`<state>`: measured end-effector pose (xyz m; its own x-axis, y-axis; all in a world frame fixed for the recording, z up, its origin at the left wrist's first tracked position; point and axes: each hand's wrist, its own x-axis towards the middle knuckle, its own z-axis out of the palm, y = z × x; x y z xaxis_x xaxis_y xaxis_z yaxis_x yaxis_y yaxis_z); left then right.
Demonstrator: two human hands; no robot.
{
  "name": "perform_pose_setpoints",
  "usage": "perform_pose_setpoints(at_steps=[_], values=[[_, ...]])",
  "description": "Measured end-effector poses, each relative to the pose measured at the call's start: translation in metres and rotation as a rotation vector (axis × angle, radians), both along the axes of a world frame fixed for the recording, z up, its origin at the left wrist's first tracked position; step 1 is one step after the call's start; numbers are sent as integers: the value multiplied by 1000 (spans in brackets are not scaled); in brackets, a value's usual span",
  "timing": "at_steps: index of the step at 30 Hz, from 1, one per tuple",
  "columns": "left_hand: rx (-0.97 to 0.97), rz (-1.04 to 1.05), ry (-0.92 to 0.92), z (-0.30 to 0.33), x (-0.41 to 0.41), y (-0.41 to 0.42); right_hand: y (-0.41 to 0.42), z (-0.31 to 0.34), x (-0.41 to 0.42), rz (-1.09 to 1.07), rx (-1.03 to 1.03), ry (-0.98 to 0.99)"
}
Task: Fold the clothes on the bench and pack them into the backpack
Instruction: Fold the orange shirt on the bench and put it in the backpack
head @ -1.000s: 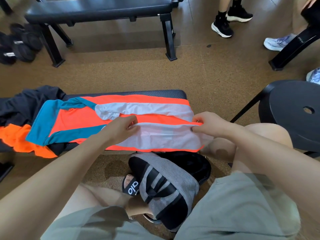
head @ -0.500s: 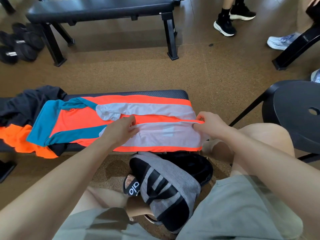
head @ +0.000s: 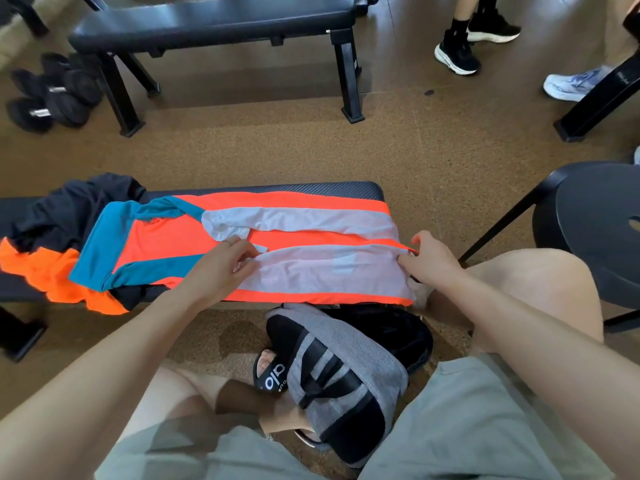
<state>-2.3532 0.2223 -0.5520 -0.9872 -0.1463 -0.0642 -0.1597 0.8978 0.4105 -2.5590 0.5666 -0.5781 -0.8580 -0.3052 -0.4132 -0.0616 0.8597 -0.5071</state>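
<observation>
Setting: gym floor of brown cork-like matting; our tabletop (head: 363, 192) is a black padded bench in front of our knees, a second black bench (head: 214, 26) well beyond it.
Shirt: orange, teal and white shirt (head: 298, 233) lies flat along the tabletop, both long sides folded inward so white mesh shows.
Left hands entry: our left hand (head: 221, 268) pinches the inner edge of the near white flap, fingers curled on the cloth.
Right hands entry: our right hand (head: 429, 258) grips the hem end of the same flap at the tabletop's right end, fingers curled.
Change: compared with a second ago, both hands have shifted only slightly along the flap; the near fold looks flatter and squarer.
Meaning: we judge the lengthwise folds done, a crosswise fold next.
Other clothes: dark and orange garments (head: 69, 216) heaped at the left, unfolded.
Backpack: grey and black backpack (head: 339, 379) on the floor between our legs, just below the tabletop; nothing visibly packed yet.
</observation>
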Motion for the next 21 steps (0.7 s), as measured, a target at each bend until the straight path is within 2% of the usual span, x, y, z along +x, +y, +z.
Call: perform_pose_setpoints(at_steps=[2, 5, 8, 11, 14, 17, 21], values=[[32, 95, 51, 3, 1, 2, 0, 5, 7, 17, 43, 110], [-113, 66, 176, 13, 13, 9, -3, 22, 29, 129, -24, 361], [-244, -141, 189, 16, 34, 25, -8, 26, 65, 236, -97, 297], [-421, -294, 40, 0, 47, 39, -7, 15, 96, 285, -92, 194], [-445, -233, -40, -13, 49, 42, -8, 3, 109, 371, -27, 365], [-447, -225, -36, -13, 46, 43, -10, -2, 114, 525, 9, 592], [-433, -170, 71, -5, 42, 46, -20, -6, 109, 744, 67, 634]])
